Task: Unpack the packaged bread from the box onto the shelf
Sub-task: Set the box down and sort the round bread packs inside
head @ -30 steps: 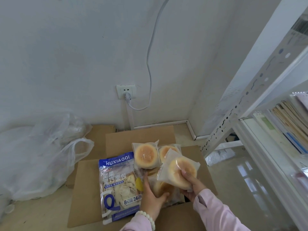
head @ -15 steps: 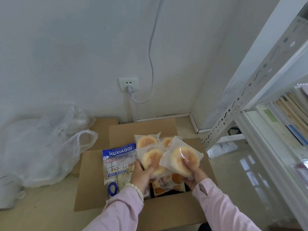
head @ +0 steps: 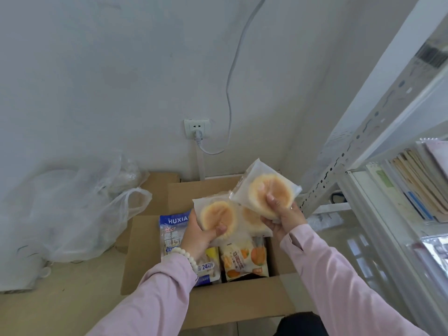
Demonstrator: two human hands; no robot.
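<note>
1. The left hand point(head: 203, 235) grips 1 clear-wrapped bun packet point(head: 217, 218), with the thumb curled over its front and the fingers behind. The right hand point(head: 282, 214) pinches a 2nd bun packet point(head: 269, 192) at its lower edge, thumb in front, at 1 o'clock from the 1st. Both packets are held above the open box point(head: 240, 306). Their wrappers overlap in view, and we cannot tell whether they touch.

2. We judge the step in hand to be the carry to the shelf point(head: 363, 197), at 3 o'clock from the box. We hold the wrapper lightly so the soft bun is not crushed, clear the perforated post point(head: 351, 151), and lay each packet flat.

3. A 3rd bun packet point(head: 251, 218) is mostly covered by the 2 in hand. The left wrist hides part of the blue bag point(head: 173, 229), which lies in the box beside the orange packet point(head: 244, 259). The box floor is not visible, so we cannot count what is left. The frame edge cuts off the shelf, and books point(head: 412, 185) fill the level in view.
</note>
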